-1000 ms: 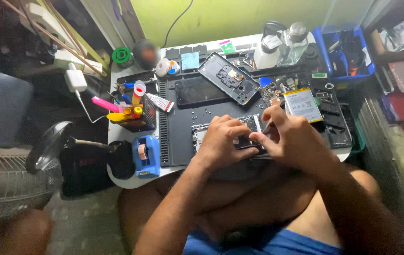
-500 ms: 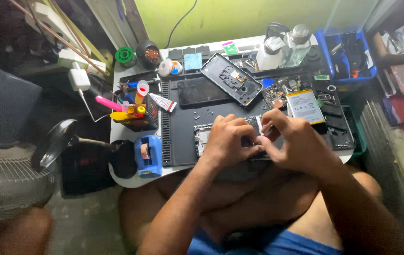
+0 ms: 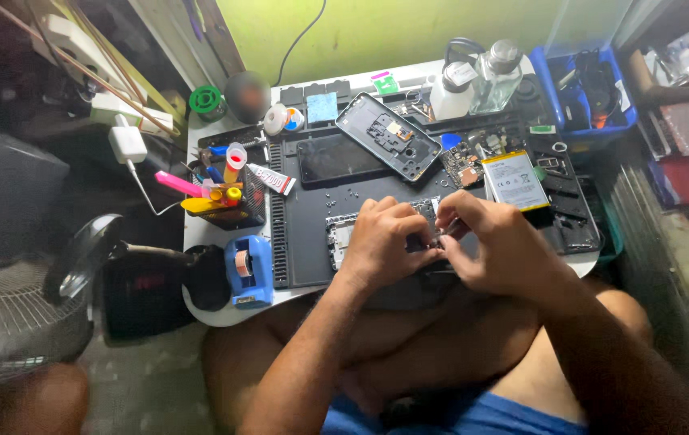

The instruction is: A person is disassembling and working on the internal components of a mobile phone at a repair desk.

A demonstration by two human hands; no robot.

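Observation:
My left hand point(image 3: 383, 240) presses down on an opened phone frame point(image 3: 343, 232) lying on the black work mat point(image 3: 304, 250). My right hand point(image 3: 496, 243) is beside it, fingers pinched on a small thin tool at the frame's right end; the tip is hidden between my hands. A phone battery point(image 3: 515, 180) lies just beyond my right hand. A dark phone back cover point(image 3: 388, 135) and a black screen panel point(image 3: 333, 167) lie further back on the mat.
A blue tape dispenser point(image 3: 248, 271) sits at the mat's left front. A mesh holder with pens and tubes point(image 3: 228, 197) stands left. Two clear bottles point(image 3: 481, 80) and a blue parts bin point(image 3: 590, 89) are at the back right. A fan point(image 3: 14, 314) stands on the floor, left.
My hands stay on the phone frame with only small finger shifts. The view has moved slightly.

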